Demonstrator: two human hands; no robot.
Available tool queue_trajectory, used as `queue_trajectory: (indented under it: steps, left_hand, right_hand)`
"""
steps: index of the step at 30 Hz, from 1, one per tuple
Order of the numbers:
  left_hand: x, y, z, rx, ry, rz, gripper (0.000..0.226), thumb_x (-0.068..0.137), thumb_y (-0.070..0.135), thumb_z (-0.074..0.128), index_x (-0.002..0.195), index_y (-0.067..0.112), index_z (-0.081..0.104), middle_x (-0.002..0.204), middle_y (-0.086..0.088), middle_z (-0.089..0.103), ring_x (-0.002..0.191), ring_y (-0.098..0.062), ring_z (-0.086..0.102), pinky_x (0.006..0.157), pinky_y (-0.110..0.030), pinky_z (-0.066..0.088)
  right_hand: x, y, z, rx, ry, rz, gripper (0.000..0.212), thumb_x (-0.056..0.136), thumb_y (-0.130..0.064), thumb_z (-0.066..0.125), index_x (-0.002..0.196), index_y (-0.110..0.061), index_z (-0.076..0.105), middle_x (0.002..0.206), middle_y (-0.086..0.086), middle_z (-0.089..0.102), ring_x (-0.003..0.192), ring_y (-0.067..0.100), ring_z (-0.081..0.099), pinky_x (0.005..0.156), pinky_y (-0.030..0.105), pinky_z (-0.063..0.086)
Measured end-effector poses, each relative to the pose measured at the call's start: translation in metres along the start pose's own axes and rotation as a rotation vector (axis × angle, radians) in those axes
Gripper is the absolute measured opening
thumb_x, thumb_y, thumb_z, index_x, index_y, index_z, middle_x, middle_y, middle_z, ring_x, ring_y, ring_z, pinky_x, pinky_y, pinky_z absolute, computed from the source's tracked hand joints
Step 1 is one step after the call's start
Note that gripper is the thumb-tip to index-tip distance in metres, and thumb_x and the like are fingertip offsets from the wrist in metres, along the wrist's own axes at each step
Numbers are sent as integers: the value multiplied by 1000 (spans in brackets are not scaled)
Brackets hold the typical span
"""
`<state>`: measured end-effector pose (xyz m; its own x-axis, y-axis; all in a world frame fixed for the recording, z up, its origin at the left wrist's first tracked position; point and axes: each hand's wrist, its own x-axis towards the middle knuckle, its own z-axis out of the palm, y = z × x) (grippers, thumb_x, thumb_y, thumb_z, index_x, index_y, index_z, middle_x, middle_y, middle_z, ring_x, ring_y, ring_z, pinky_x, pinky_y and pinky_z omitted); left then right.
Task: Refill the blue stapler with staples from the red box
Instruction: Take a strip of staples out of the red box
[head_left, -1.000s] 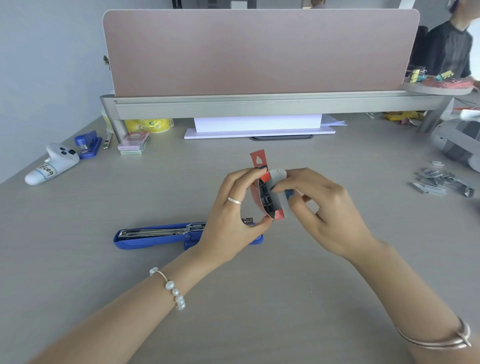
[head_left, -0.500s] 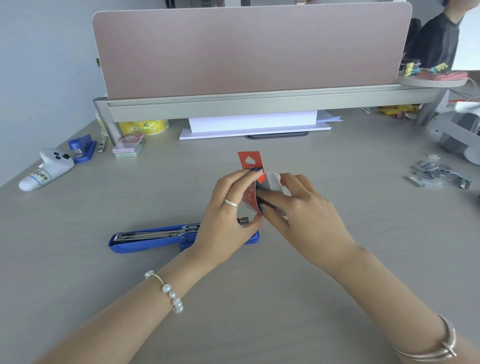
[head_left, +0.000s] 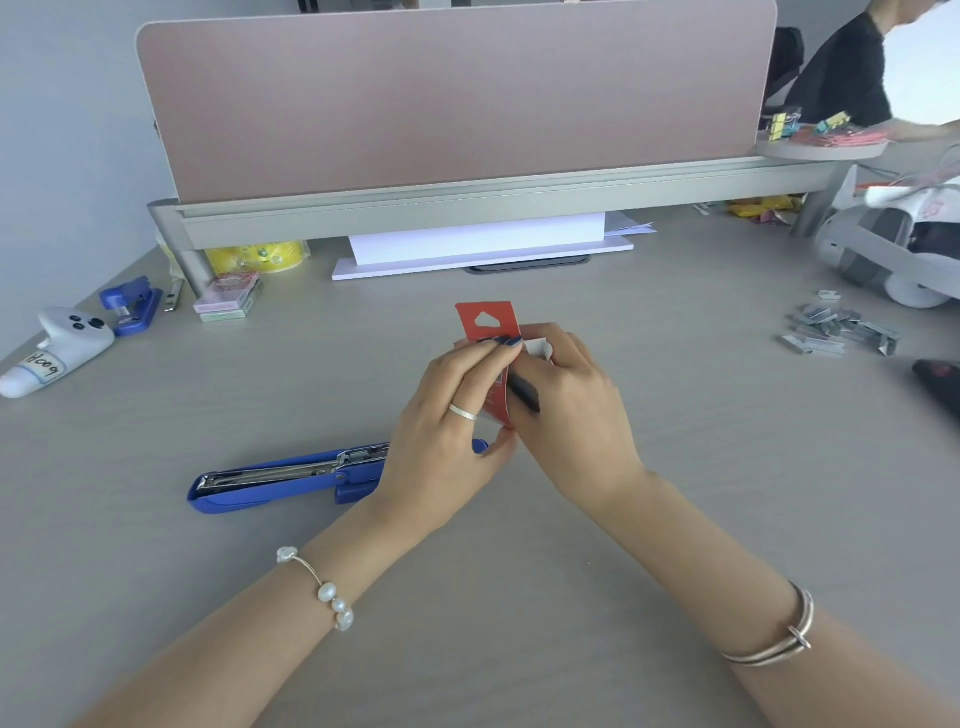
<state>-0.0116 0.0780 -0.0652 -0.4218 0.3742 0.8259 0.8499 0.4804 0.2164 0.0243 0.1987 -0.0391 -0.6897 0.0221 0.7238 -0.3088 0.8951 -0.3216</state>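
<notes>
Head view: on the table (head_left: 675, 467), the blue stapler (head_left: 280, 480) lies open at lower left of centre, long axis running left-right, nearest your left hand (head_left: 447, 431). Both that and your right hand (head_left: 571, 410) pinch the red box (head_left: 491, 332) at centre.

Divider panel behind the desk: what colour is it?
Dusty pink divider panel, plain, seen in the head view.
</notes>
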Motion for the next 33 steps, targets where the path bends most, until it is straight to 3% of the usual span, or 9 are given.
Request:
queue_trajectory:
  steps: [3,8,17,20,24,27,30,33]
  left_hand:
    - [-1,-2,2,28,-14,7,66,68,6,71,127,16,44,123,4,44,112,-18,47,100,-15,33]
    - [-1,0,1,32,-20,-10,66,67,9,70,127,16,44,123,5,43,112,-15,46,99,-12,32]
    - [-1,2,-2,21,-29,-46,69,65,12,71,128,18,42,123,7,42,110,-15,46,94,-12,34]
    - [1,0,-6,-36,-34,-140,71,65,15,72,129,20,42,123,9,40,113,-13,45,94,-10,33]
    - [0,-9,-8,-96,-2,-274,73,64,16,78,129,20,44,121,9,40,116,-14,47,95,-5,32]
    - [0,-10,-7,-105,-7,-310,75,64,18,79,129,22,42,123,5,43,116,-18,49,95,-12,37]
    - [0,-11,-7,-129,-15,-331,76,64,22,79,130,23,41,123,0,47,115,-19,51,94,-17,41]
    - [0,-10,-9,-146,-12,-316,81,62,25,79,132,27,38,116,6,48,110,-15,49,91,-15,40]
  right_hand:
    - [-1,3,2,15,-10,-8,16,78,-10,49,84,-9,64,102,4,64,84,28,59,38,35,45]
    - [2,5,3,29,50,0,30,75,-14,35,73,-10,65,106,4,66,80,27,61,37,33,44]
    - [0,8,5,177,69,-21,22,76,-9,46,78,-13,68,112,3,62,94,23,62,49,39,52]
    - [-1,10,-2,247,70,-12,12,77,-13,57,76,-13,69,112,4,61,100,18,60,58,40,54]
    - [0,9,-17,422,88,0,9,78,-16,60,81,-10,67,104,1,60,101,9,59,66,24,55]
    - [2,6,-23,577,92,94,7,81,-10,59,82,-17,59,85,-19,60,86,-1,59,61,8,45]
    - [0,5,-23,622,80,115,18,85,-11,56,81,-28,49,78,-23,61,79,-2,62,63,6,42]
    - [-2,5,-21,585,42,72,19,88,-9,55,85,-24,45,82,-15,65,79,2,66,67,7,44]
